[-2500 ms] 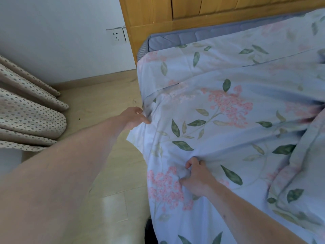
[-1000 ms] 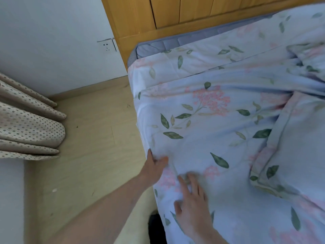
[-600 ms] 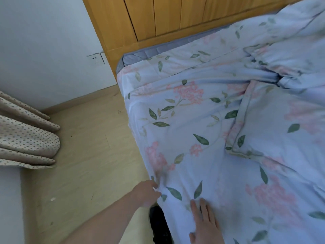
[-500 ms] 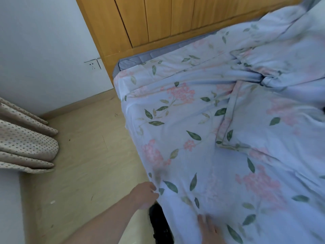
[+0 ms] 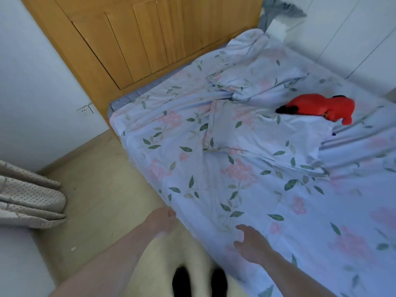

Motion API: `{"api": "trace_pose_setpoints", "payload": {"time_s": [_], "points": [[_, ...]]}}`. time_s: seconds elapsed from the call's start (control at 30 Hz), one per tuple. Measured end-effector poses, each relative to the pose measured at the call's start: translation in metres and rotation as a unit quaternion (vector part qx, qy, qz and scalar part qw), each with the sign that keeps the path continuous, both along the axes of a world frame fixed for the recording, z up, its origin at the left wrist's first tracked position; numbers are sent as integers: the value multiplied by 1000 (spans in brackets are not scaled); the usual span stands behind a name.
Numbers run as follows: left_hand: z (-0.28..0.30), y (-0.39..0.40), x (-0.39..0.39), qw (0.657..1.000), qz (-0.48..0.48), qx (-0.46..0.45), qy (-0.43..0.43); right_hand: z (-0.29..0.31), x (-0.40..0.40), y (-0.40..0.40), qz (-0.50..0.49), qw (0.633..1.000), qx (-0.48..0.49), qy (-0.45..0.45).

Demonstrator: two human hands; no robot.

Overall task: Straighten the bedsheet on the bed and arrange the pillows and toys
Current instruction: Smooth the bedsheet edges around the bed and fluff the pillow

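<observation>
Left hand (image 5: 162,219): at the sheet (image 5: 246,189) edge, 7 o'clock — we cannot tell its grip.
Right hand (image 5: 249,243): fingers relaxed, over the sheet.
Toy (image 5: 317,107): 2 o'clock, beside a pillow (image 5: 267,133).

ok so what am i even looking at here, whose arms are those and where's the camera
The camera sits on a person's head, looking forward and down, so the two bare arms are their own. Below is a bed with a pale blue floral bedsheet, still rumpled near the wooden headboard. Two matching floral pillows lie askew, and a red plush toy lies beside them. The left hand is at the sheet's edge; its grip is too blurred to judge. The right hand hovers open over the sheet, holding nothing.
</observation>
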State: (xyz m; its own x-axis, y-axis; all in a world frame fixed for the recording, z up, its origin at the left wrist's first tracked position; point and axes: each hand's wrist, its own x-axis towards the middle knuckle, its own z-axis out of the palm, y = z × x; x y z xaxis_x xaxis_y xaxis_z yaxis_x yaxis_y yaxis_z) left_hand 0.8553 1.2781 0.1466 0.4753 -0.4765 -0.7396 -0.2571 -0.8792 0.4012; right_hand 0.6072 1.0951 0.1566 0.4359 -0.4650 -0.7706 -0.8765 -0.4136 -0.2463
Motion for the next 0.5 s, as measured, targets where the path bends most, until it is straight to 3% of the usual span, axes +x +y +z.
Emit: {"api": "trace_pose_setpoints", "payload": {"time_s": [0.17, 0.5], "points": [[56, -17, -67, 999, -29, -21, 0, 64, -64, 22, -87, 993, 2, -75], [125, -27, -262, 995, -78, -49, -38, 121, -280, 53, -145, 984, 5, -105]]}}
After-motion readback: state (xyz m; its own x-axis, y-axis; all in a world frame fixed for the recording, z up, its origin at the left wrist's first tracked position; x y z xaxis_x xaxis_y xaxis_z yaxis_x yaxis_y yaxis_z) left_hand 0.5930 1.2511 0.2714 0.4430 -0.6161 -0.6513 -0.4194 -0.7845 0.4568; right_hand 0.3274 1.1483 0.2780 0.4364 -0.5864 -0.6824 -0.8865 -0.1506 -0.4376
